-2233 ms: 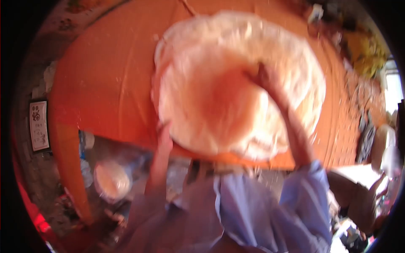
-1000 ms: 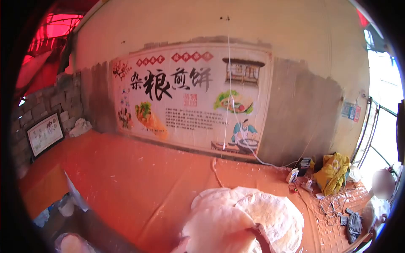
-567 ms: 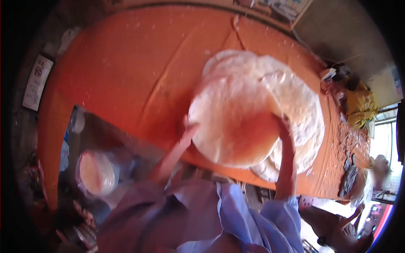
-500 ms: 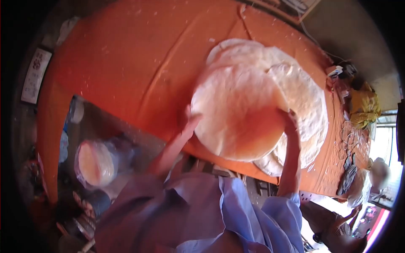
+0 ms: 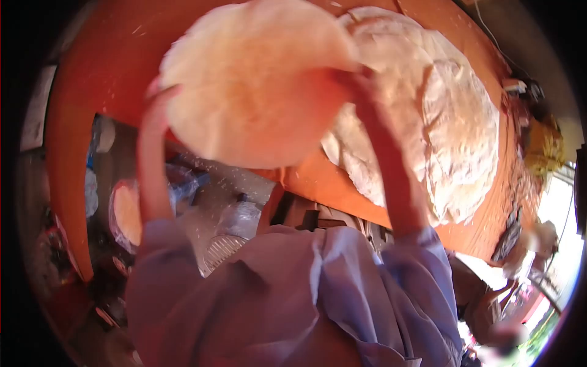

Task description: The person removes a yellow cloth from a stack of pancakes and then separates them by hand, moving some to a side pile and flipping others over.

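Note:
A large round flatbread (image 5: 251,79) is held up over the orange cloth, at the upper left of the middle. My left hand (image 5: 160,92) grips its left edge. At its right side is my right hand (image 5: 345,82), blurred, closed on the bread's edge with the fingers partly smeared. Several more large flatbreads (image 5: 458,134) lie overlapping on the cloth to the right, beyond my right forearm.
The orange cloth (image 5: 336,192) covers the table, its near edge before my body. Bagged round bread (image 5: 127,211) is low on the left, near a wire rack (image 5: 225,249). A yellow bag (image 5: 544,147) lies far right; a person (image 5: 495,306) is at lower right.
Both hands have moved left and away from my body with the flatbread, off the overlapping breads. More of those breads now shows, and the view has shifted.

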Demonstrator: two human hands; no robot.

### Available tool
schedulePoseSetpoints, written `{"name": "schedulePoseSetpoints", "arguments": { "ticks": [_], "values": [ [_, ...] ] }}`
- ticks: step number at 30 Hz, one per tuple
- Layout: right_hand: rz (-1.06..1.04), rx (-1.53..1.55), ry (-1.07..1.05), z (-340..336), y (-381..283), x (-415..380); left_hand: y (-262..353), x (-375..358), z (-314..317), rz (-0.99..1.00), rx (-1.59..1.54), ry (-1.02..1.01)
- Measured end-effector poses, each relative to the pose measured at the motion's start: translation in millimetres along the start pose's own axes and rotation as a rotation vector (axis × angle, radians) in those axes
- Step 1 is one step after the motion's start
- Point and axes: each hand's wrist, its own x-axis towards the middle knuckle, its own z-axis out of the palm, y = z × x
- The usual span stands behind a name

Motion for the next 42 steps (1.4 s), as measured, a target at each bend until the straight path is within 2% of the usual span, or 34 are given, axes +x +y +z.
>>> {"name": "schedulePoseSetpoints", "arguments": {
  "ticks": [2,4,5,6,8,10,11,12,13,15,17,18,20,22,25,27,32,37,40,42],
  "values": [
    [-0.194,0.416,-0.113,48,73,20,-7,24,-54,-0.011,0.160,0.003],
    [-0.175,-0.051,-0.170,64,67,0,-39,49,-109,-0.120,0.258,-0.008],
    [-0.013,0.221,-0.105,75,43,-29,-56,57,-121,-0.157,0.414,0.046],
    [-0.021,0.177,-0.080,73,27,-48,-70,61,-131,-0.191,0.571,0.104],
    [-0.023,0.087,-0.037,61,2,-73,-90,62,-147,-0.167,0.479,0.153],
    [-0.109,-0.590,0.078,20,-21,-79,-117,61,-169,0.073,0.516,0.267],
    [-0.348,-0.784,0.168,-18,-28,-95,-107,48,-153,0.178,0.688,0.357],
    [-0.372,-0.943,0.291,-52,-36,-108,-85,31,-122,0.291,0.857,0.451],
    [-0.473,-1.149,0.374,-102,-29,-113,-69,17,-89,0.322,0.811,0.446],
    [-0.276,-1.483,0.520,-178,-34,-137,-49,-14,-25,0.379,0.721,0.449],
    [0.011,-1.626,0.466,-212,-38,-153,-59,-30,17,0.356,0.576,0.318],
    [-0.111,-1.628,0.445,-220,-34,-156,-64,-39,39,0.343,0.509,0.250],
    [-0.175,-1.622,0.359,-229,-36,-154,-69,-66,107,0.244,0.301,0.023],
    [-0.292,-1.601,0.299,-238,-40,-154,-88,-86,159,0.171,0.193,-0.082],
    [-0.348,-1.545,0.294,-251,-40,-158,-84,-122,234,-0.078,0.061,-0.289],
    [-0.376,-1.554,0.233,-262,-37,-161,-87,-136,267,-0.160,0.133,-0.415],
    [-0.511,-1.576,0.225,-255,-24,-162,-98,-156,317,-0.233,0.095,-0.516],
    [-0.590,-1.617,0.285,-270,-25,-162,-90,-164,346,-0.277,0.072,-0.517],
    [-0.559,-1.591,0.361,-282,-37,-168,-92,-169,354,-0.263,0.095,-0.532],
    [-0.597,-1.598,0.243,-285,-32,-169,-96,-172,360,-0.283,0.092,-0.532]
  ]
}}
